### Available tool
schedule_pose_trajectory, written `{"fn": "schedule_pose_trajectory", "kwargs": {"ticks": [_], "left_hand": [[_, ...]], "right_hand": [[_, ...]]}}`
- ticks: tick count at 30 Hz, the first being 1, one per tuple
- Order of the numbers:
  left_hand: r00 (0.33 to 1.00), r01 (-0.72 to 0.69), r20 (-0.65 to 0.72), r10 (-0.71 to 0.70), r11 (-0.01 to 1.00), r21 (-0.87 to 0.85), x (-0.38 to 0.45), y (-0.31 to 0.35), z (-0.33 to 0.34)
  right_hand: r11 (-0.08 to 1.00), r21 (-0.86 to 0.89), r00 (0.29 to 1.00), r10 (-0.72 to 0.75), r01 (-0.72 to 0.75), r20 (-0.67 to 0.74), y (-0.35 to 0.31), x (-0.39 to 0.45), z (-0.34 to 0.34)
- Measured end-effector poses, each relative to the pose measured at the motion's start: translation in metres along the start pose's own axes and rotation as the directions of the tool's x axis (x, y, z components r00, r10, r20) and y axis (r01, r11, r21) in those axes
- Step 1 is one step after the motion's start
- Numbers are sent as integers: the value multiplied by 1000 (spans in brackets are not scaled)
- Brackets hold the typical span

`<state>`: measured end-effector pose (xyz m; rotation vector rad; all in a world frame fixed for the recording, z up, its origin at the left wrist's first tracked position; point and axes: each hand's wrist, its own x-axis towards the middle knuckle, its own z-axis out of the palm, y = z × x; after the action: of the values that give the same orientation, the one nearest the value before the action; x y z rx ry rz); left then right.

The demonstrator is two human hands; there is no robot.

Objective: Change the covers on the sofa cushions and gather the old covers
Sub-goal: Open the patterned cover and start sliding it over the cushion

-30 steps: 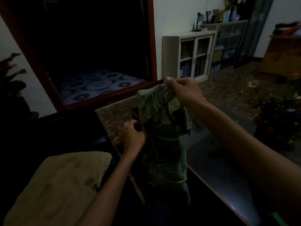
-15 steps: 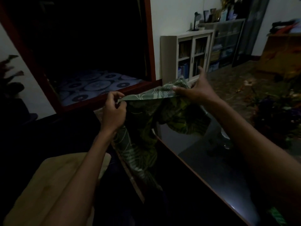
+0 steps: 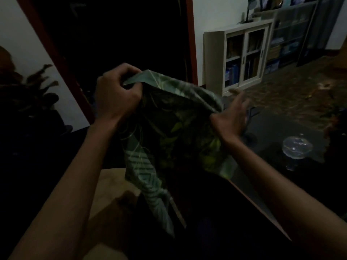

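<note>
left hand (image 3: 117,94) now bunching green cover (image 3: 169,128), right hand (image 3: 231,117) lower, fingers spread

Right hand (image 3: 231,117): motion-blurred, finger positions unclear, grip on green patterned cover (image 3: 174,128) undeterminable. Cover's lower end lost in shadow. Beige cushion (image 3: 110,186): partly behind left forearm, cut off at bottom edge. Glass dish (image 3: 297,147) on dark table (image 3: 272,184): contents indistinct. Doorway interior black. Cabinet (image 3: 244,57) contents unreadable.

I read this as dim home living room: white glass-door bookcase (image 3: 244,57) at 1 o'clock, desk lamp (image 3: 250,8) atop; patterned carpet (image 3: 293,91) at 2; glass-top coffee table (image 3: 281,132) at 3; potted plant (image 3: 28,91) at 9.
</note>
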<state>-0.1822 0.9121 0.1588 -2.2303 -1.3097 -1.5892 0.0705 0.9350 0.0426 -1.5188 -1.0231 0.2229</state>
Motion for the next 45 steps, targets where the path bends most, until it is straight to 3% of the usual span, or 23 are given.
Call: {"fn": "schedule_pose_trajectory", "kwargs": {"ticks": [2,4,6,7,9,11,13,15,18,21,23,26,27,30,34,35,38,41,43,45], "left_hand": [[992,114,-68,-110,991,65,3,-13,-9],[960,263,-127,-250,960,101,-3,-30,-12],[907,409,-158,-391,907,100,-16,-49,-13],[881,461,-161,-444,883,88,-24,-60,-12],[848,523,-137,-513,851,53,-39,-78,-10],[819,571,-102,-565,820,45,-52,-87,-7],[779,624,-85,-621,781,18,-61,-97,-7],[754,653,-75,-653,757,-30,-68,-107,-12],[726,677,-89,-682,731,-85,-80,-121,-20],[695,711,-82,-714,700,-70,-93,-130,-26],[671,738,-72,-738,674,-31,-101,-142,-31],[607,793,-123,-785,609,25,-108,-162,-47],[586,807,-162,-794,590,23,-109,-168,-54],[579,810,-206,-789,586,36,-111,-173,-63],[626,765,-24,-780,608,213,-130,-171,-52],[622,752,23,-783,605,263,-138,-172,-50],[560,697,134,-818,552,458,-164,-177,-48],[481,530,230,-846,489,693,-181,-170,-38],[562,410,330,-758,602,685,-186,-150,-19],[663,326,525,-533,838,438,-187,-113,7]], "right_hand": [[995,-29,984,-99,95,-149,-17,7,2],[931,-250,964,-264,266,41,-11,7,9],[822,-433,916,-246,370,316,18,6,16],[830,-461,927,-163,314,338,33,7,17],[918,-394,979,45,39,201,55,3,21],[938,-266,942,277,-222,191,67,-4,25],[859,-137,817,512,-494,265,77,-4,32],[697,-107,631,696,-710,343,84,-1,34],[595,-183,409,713,-783,569,85,-13,30],[544,-143,298,639,-826,710,95,-29,33],[605,-121,333,582,-787,742,103,-30,40],[794,-110,478,464,-598,746,101,-25,31],[836,-119,473,413,-535,778,99,-24,25],[912,-183,362,321,-366,875,90,-19,4],[937,-229,245,295,-264,923,88,-28,-12],[942,-249,257,304,-227,917,91,-33,-14],[956,-281,385,292,-85,875,97,-46,-19],[985,-143,490,173,-99,854,97,-54,-17],[995,-52,546,89,-83,833,87,-59,-15],[993,43,555,28,-113,831,71,-64,-11]]}}
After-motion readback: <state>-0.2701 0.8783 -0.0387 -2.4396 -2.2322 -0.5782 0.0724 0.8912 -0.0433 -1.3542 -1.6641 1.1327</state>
